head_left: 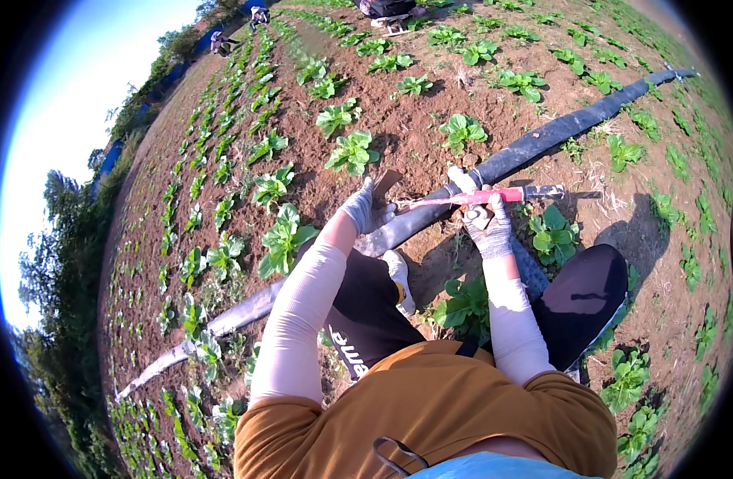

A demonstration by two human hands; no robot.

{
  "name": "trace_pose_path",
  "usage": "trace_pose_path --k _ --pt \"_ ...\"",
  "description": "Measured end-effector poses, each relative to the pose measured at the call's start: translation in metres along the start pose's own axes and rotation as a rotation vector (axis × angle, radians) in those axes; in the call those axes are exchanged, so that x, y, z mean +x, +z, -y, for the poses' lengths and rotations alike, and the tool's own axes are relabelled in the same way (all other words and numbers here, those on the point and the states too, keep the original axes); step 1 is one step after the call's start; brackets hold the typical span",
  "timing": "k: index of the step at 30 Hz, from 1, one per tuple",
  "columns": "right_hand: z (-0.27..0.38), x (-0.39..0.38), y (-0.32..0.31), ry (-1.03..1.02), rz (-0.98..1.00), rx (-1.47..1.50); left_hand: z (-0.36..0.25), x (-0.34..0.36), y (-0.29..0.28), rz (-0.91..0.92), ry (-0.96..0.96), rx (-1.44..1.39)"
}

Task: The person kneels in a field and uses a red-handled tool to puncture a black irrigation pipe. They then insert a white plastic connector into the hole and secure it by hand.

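My right hand (pixel 489 231), in a pale glove, is closed around a long red hand tool (pixel 506 195). The tool has a black section and a thin dark rod at its right end, and it narrows toward my left hand (pixel 362 209). That gloved hand is closed beside the narrow end; what lies in its fingers is partly hidden. A flat brown piece (pixel 387 184) shows just above it. Below and behind the tool runs a flat black hose (pixel 534 144). A small white fitting (pixel 462 179) sits at the hose above the tool.
Rows of leafy green plants (pixel 353 152) grow in brown soil all around. The hose (pixel 239 315) crosses diagonally beneath me. My shoe (pixel 398 279) stands by it, near a plant (pixel 465 307). Other people (pixel 259 16) are at the far edge; trees line the left.
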State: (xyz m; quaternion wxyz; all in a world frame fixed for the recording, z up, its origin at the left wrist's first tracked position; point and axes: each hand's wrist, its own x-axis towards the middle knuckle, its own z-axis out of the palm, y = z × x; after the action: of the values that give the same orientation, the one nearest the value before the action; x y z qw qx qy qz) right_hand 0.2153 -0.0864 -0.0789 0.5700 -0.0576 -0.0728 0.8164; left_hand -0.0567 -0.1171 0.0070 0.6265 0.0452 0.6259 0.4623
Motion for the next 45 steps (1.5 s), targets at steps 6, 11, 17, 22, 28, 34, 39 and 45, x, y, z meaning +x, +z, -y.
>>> trace_pose_path --k 6,11,17,22,28,34,39,45 --pt "-0.012 -0.006 0.045 0.136 0.179 -0.545 0.011 0.036 -0.032 -0.278 0.525 1.23" --pt "-0.071 0.004 -0.022 -0.346 -0.222 -1.086 0.02 -0.027 0.059 0.508 0.678 0.864" --pt "-0.112 -0.01 -0.048 -0.097 -0.229 -1.623 0.052 0.018 0.07 0.472 0.775 0.902" --pt "-0.068 0.012 -0.113 -0.015 -0.352 -1.416 0.036 0.051 0.064 0.323 0.543 0.847" --pt "-0.044 0.01 -0.169 0.459 -0.588 -1.477 0.027 0.054 0.067 0.117 0.553 0.792" --pt "-0.07 -0.008 -0.142 0.389 -0.079 -1.98 -0.004 0.019 0.079 0.171 0.734 0.621" --pt "-0.076 0.005 -0.132 -0.076 0.095 -2.333 -0.028 -0.026 0.1 0.249 0.771 0.335" --pt "-0.063 0.004 -0.13 -0.236 -0.323 -2.033 -0.031 -0.033 0.108 0.224 0.842 0.284"
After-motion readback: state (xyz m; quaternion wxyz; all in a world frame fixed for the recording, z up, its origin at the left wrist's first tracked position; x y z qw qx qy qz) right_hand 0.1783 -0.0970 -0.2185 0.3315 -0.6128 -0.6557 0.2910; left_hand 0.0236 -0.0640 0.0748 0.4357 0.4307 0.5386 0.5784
